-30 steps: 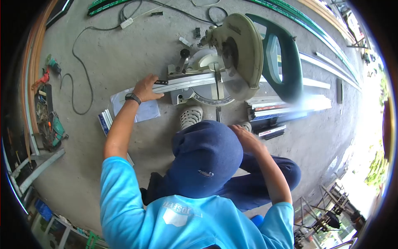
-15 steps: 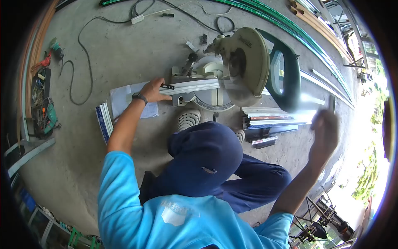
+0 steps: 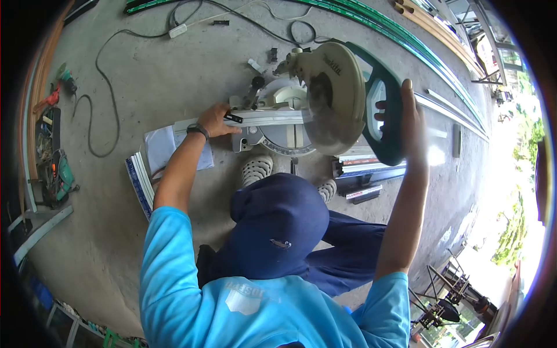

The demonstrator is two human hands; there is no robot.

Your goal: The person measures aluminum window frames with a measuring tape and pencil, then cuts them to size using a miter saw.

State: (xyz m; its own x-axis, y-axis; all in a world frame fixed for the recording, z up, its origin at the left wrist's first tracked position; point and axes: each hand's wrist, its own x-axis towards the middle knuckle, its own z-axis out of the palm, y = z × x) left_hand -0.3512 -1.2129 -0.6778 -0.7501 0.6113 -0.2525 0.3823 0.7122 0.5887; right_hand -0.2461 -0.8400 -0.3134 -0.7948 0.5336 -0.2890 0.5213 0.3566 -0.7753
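Pale metal profile lies across the bed of a miter saw, its right part passing behind the blade guard. My left hand grips it left of the saw, with a small black piece at the fingers. My right hand is closed round the saw's dark green handle, fingertips showing through the handle's opening. The saw head is raised above the turntable. Beneath the profile, left of the saw, is a white sheet.
Cut profiles lie left of my leg, and a profile stack sits right of my foot. Power tools stand at far left. A black cable crosses the floor behind; long green-wrapped lengths lie at the back.
My right hand has come in from the right and closed on the saw handle. The profile under my left hand now lies straighter along the saw and reaches behind the guard.
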